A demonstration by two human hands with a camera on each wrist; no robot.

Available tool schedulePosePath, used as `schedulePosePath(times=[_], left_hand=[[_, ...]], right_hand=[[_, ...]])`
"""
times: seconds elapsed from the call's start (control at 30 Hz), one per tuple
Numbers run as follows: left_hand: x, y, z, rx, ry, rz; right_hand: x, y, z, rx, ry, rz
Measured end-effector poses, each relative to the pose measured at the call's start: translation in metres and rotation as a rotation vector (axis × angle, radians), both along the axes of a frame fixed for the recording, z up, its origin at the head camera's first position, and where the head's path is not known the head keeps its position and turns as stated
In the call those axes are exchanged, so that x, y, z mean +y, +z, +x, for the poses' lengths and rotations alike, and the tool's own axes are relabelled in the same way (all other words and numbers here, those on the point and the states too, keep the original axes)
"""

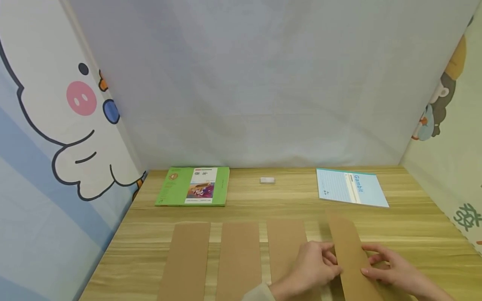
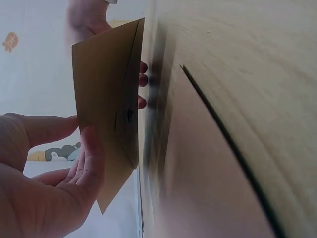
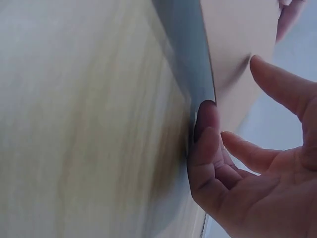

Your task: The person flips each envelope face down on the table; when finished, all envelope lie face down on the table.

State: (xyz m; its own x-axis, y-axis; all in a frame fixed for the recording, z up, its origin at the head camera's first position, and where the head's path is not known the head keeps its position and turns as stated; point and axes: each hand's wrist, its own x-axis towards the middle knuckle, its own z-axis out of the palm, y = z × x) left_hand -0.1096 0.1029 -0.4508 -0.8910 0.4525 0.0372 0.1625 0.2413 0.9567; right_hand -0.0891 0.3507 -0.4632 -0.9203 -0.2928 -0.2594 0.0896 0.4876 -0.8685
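A brown kraft-paper envelope [image 1: 348,255] is tilted up off the table between my two hands. Its left edge is pinched by my left hand [image 1: 309,267], thumb on one face and fingers on the other. My right hand [image 1: 397,271] grips the opposite edge, with curled fingers reaching under it. Flap seams show on the underside of the envelope [image 2: 101,84] in the left wrist view. Flat on the table beneath and beside my left forearm lies a brown envelope [image 1: 287,238]. Two similar brown pieces, a middle one [image 1: 239,255] and a left one [image 1: 186,259], lie parallel to it.
At the back left of the wooden table [image 1: 248,212] lies a green book [image 1: 175,188]. A small white eraser-like block [image 1: 267,180] sits at the back middle, and a light-blue notebook [image 1: 333,184] at the back right. Fabric curtains [image 1: 241,83] enclose the table's back and sides.
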Motion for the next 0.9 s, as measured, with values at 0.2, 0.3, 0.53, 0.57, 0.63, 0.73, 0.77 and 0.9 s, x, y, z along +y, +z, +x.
schedulePosePath(times=[0.2, 0.3, 0.53, 0.57, 0.63, 0.73, 0.77, 0.9], left_hand=[[-0.0003, -0.0022, -0.0006, 0.058, 0.009, -0.152], [-0.0001, -0.0025, -0.0019, 0.07, 0.004, -0.211], [-0.0011, -0.0054, -0.0035, 0.091, -0.004, -0.298], [-0.0012, -0.0058, -0.004, 0.088, -0.005, -0.31], [-0.0013, -0.0062, -0.0049, 0.078, -0.008, -0.333], [-0.0008, -0.0061, -0.006, 0.06, -0.013, -0.377], [-0.0007, -0.006, -0.0059, 0.055, -0.015, -0.394], [0.0009, -0.0061, -0.0051, 0.036, -0.029, -0.449]], right_hand=[[-0.0007, -0.0021, -0.0006, 0.059, 0.01, 0.042], [-0.0014, -0.0026, -0.0014, 0.071, 0.016, 0.042], [-0.0023, -0.003, -0.0023, 0.137, 0.044, 0.096], [-0.0029, -0.0029, -0.0023, 0.146, 0.043, 0.113], [-0.0043, -0.0025, -0.0026, 0.151, 0.036, 0.134], [-0.0061, -0.0021, -0.0028, 0.155, 0.027, 0.143], [-0.0063, -0.0021, -0.0029, 0.158, 0.027, 0.14], [-0.0073, -0.0025, -0.0032, 0.158, 0.02, 0.149]])
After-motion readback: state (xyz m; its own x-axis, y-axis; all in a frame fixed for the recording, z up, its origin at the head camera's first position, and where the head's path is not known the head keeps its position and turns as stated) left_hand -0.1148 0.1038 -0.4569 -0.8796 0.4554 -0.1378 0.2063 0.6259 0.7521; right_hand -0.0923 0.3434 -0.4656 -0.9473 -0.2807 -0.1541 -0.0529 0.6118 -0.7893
